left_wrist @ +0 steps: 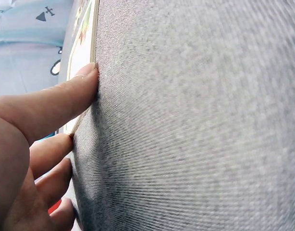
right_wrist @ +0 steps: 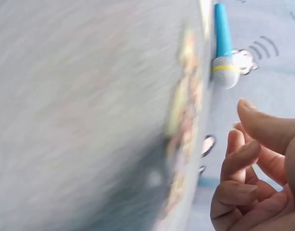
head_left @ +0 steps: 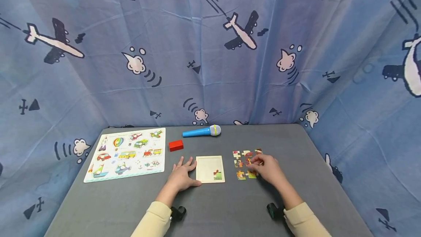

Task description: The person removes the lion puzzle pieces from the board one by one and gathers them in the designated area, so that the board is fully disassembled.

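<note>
A square wooden puzzle tray [head_left: 204,169] lies in front of me, with one picture piece [head_left: 217,175] in its lower right corner. My left hand [head_left: 181,176] is spread at the tray's left side. Its thumb touches the near edge, and a fingertip meets the tray's corner in the left wrist view. To the right, my right hand [head_left: 268,169] hovers over loose jigsaw pieces [head_left: 241,175] and covers some of them. In the right wrist view its fingers are loosely bent, the thumb stands apart from them, and no piece shows between them.
A white picture board [head_left: 126,154] with vehicles lies at the left. Behind the tray are a red block [head_left: 175,145] and a blue toy microphone [head_left: 200,131]. The grey table [head_left: 230,207] ends at a blue patterned curtain [head_left: 184,76].
</note>
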### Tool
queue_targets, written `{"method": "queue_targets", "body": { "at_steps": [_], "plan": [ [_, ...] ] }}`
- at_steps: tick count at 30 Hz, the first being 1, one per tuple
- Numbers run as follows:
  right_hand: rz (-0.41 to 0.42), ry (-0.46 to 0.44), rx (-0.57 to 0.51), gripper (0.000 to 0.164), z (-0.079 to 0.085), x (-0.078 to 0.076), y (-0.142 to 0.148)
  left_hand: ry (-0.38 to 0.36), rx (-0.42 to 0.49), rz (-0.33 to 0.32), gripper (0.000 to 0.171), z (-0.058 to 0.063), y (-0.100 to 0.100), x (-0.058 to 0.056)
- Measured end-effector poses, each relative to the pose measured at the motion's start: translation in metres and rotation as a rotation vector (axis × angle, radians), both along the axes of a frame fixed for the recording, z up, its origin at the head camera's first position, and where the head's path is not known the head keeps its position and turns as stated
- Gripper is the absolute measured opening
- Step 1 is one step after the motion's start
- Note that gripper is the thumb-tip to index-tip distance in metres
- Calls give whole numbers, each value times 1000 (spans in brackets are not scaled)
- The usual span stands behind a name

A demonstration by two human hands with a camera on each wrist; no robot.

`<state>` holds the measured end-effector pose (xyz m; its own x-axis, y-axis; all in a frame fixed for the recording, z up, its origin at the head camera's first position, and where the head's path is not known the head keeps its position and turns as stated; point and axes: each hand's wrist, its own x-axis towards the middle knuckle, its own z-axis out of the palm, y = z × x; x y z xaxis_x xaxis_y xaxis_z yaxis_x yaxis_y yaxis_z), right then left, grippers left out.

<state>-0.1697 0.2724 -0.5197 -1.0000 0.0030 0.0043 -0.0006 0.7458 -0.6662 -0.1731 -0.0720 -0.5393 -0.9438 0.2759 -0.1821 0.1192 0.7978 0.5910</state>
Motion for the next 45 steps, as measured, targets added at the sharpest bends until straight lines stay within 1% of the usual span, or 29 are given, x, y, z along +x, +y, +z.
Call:
{"method": "queue_targets", "body": {
  "at_steps": [3,6,9,12,16,19,24,27,29,32,35,38,42,45],
  "plan": [
    [23,57,-60,12,10,0,-11,-4,-3,1,85,0,0,0],
    [44,112,-79,10,17,0,-24,-8,-5,3,85,1,0,1],
    [67,138,-92,10,19,-2,-36,-8,-6,4,84,1,0,1],
    [94,136,-132,13,19,-3,-48,-4,-7,2,84,2,0,1],
    [94,91,-149,14,16,-4,-65,-2,-6,0,84,1,0,1],
    [98,48,-125,13,11,-5,-79,1,-6,0,85,0,0,0],
    [156,-19,-108,15,2,-6,-98,4,-13,2,84,-1,0,0],
    [179,-30,-97,17,-1,-5,-107,-1,-14,3,84,-1,0,0],
    [192,-35,-90,19,-4,-6,-111,-4,-11,4,84,-1,0,0],
    [214,-54,-37,23,-8,-6,-115,-3,-12,6,84,-1,0,0],
    [237,-93,22,27,-12,-6,-118,4,-7,3,84,-1,0,0],
    [263,-99,67,26,-13,-5,-120,11,0,0,84,-1,-1,0],
    [279,-74,81,23,-13,-5,-122,15,5,3,84,-1,-1,0],
    [259,-87,85,25,-14,-4,-121,8,3,0,84,-1,-1,0]
  ]
}}
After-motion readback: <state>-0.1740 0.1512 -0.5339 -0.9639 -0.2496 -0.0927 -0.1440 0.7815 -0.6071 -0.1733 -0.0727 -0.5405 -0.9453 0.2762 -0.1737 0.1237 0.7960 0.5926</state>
